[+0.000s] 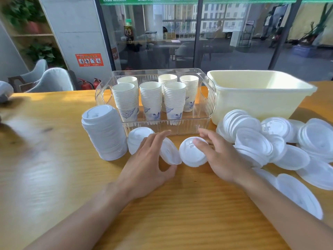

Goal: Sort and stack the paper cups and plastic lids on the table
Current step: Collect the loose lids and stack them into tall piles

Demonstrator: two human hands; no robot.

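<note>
Two white plastic lids stood on edge at the centre of the table, just near of the clear bin — the left lid (170, 152) tilted with its face turned to the right, the right lid (193, 153) with its domed top facing the viewer. Their rims met, or very nearly met, low down between the two hands; blur made it hard to tell which. The coming move, as I judged it, turned on this: each lid's flat face had to swing round to line up with the other before one could nest in the other.

The left hand (149, 159) gripped the left lid from its left side, thumb curled under the near rim and fingers reaching over the far rim. The right hand (216, 156) pinched the right lid from the right, a fingertip pressed on its top. Both forearms came in from the near edge, angled toward each other.

Outward, a short stack of lids (137, 139) sat just behind the left hand, beside the tall lid stack (104, 134) further left. Loose lids (281, 145) lay heaped to the right, nearer the right hand. Stacked paper cups (150, 100) filled the clear bin (207, 98); a cream tub (261, 98) stood to its right on the wooden table (180, 204).
</note>
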